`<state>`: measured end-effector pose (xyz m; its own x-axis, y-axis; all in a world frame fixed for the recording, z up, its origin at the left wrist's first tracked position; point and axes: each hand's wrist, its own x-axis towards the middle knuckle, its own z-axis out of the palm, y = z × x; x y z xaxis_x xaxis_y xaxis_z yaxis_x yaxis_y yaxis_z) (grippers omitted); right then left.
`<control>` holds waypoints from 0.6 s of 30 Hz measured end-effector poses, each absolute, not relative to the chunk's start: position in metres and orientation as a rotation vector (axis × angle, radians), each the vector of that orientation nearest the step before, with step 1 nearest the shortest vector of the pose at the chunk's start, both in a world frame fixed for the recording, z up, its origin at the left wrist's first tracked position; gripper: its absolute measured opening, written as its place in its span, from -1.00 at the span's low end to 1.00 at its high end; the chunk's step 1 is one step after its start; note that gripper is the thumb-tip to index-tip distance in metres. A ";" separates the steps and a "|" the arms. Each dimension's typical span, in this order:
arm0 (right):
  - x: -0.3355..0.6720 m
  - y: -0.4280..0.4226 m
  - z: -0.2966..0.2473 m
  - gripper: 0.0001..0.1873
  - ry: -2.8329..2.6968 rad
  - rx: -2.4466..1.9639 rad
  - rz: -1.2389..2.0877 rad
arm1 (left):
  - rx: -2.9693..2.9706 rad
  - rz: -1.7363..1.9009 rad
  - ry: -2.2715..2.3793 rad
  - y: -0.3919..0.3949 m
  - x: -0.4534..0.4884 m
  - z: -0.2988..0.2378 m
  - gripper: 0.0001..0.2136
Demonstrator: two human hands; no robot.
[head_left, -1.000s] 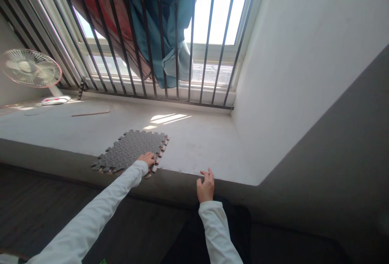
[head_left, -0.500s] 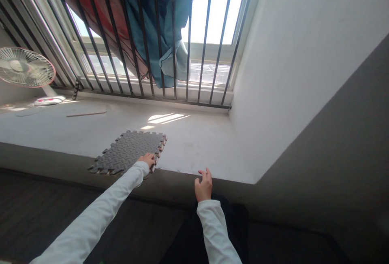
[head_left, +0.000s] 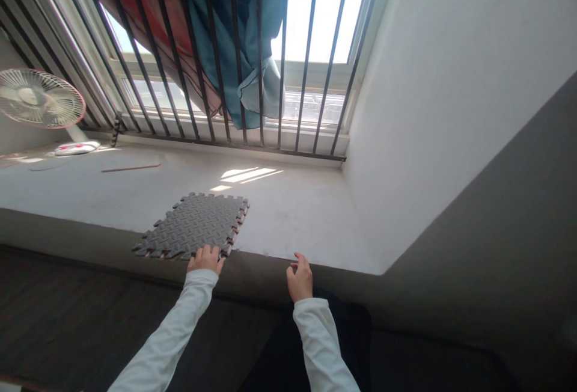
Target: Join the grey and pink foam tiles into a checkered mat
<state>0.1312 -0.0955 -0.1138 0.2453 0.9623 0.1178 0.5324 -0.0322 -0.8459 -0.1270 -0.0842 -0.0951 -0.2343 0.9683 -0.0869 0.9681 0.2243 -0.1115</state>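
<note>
A stack of grey foam mat tiles [head_left: 193, 223] with jigsaw edges and a raised tread pattern lies on the white ledge, its front edge jutting past the rim. My left hand [head_left: 206, 258] grips that front edge near the right corner, fingers on top and thumb lower at the side. How far the thumb reaches underneath is hidden. Farther right, my right hand [head_left: 300, 278] hovers by the ledge's front rim, empty, its fingers loosely bent and apart.
The white ledge [head_left: 293, 217] runs below a dark metal railing [head_left: 234, 144]. A fan [head_left: 40, 98] and a thin stick [head_left: 130, 168] are on its left part. Curtains [head_left: 252, 49] hang behind the bars. A white wall [head_left: 433, 109] closes the right side.
My left hand has moved from the right corner of the foam mat tiles to their front edge, left and nearer to me. The tiles and my right hand have hardly moved.
</note>
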 end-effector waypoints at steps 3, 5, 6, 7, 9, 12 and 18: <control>0.132 -0.096 -0.113 -0.53 -1.383 -1.679 0.653 | -1.937 0.145 -2.444 -0.087 -0.125 -0.102 -0.68; 0.133 -0.096 -0.112 -0.54 -1.371 -1.674 0.654 | -1.936 0.030 -2.415 -0.086 -0.125 -0.105 -0.68; 0.133 -0.096 -0.113 -0.54 -1.367 -1.671 0.655 | -1.922 -0.053 -2.397 -0.085 -0.124 -0.106 -0.67; 0.133 -0.096 -0.113 -0.54 -1.364 -1.668 0.657 | -1.900 -0.147 -2.374 -0.083 -0.123 -0.106 -0.67; 0.133 -0.096 -0.113 -0.54 -1.357 -1.663 0.662 | -1.858 -0.343 -2.308 -0.077 -0.116 -0.102 -0.66; 0.130 -0.095 -0.114 -0.54 -1.333 -1.671 0.678 | -1.859 -0.575 -2.180 -0.059 -0.087 -0.086 -0.67; 0.141 -0.087 -0.121 -0.53 -0.968 -1.697 0.639 | -2.278 -0.663 -2.051 -0.044 0.033 -0.050 -0.71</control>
<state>0.1407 -0.0872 -0.1209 0.5335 0.8448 0.0407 0.2950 -0.1408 -0.9451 0.0332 -0.0438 -0.0497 0.0553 0.9489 0.3107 0.9512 -0.1447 0.2727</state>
